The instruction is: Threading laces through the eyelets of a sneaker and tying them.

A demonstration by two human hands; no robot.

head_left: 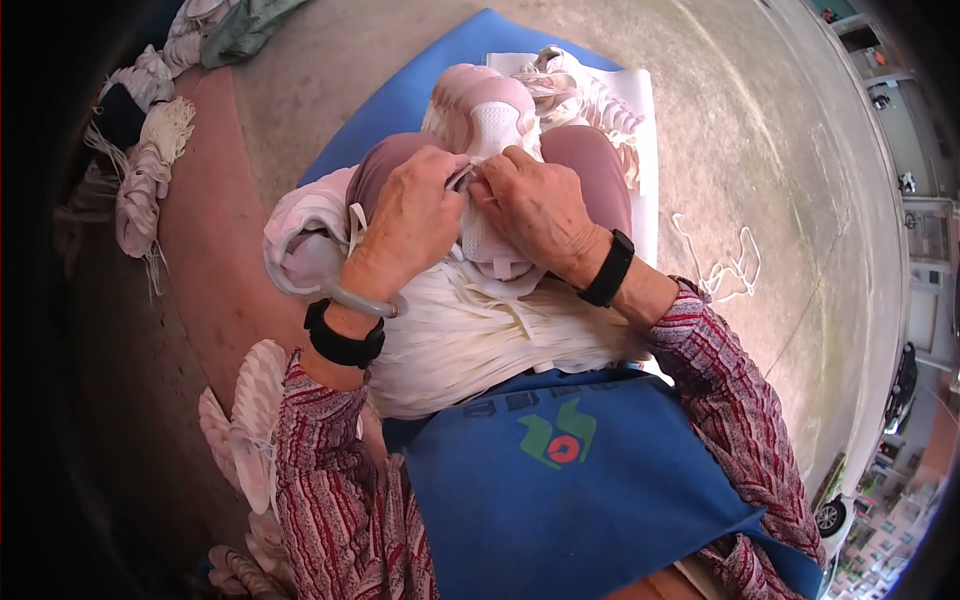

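A pale pink and white shoe upper [485, 235] lies lengthwise between my knees, its mesh tongue [497, 127] toward the far end. My left hand [420, 205] is closed with thumb and forefinger pinched at the left edge of the upper's middle opening. Right beside it, my right hand [535, 205] pinches the other edge, fingers curled inward. The fingertips almost meet, and any lace between them is too small to make out. Across my lap, just below the upper, spreads a thick bundle of cream shoelaces [480, 340].
Stacked pink uppers [465, 90] and more uppers [590, 100] lie beyond my knees on a white sheet [645, 170] and blue mat [380, 90]. Another stack [310, 235] sits left. Bundles [145, 190] line the far left floor. A loose lace [735, 270] lies right. A blue apron [540, 480] covers me.
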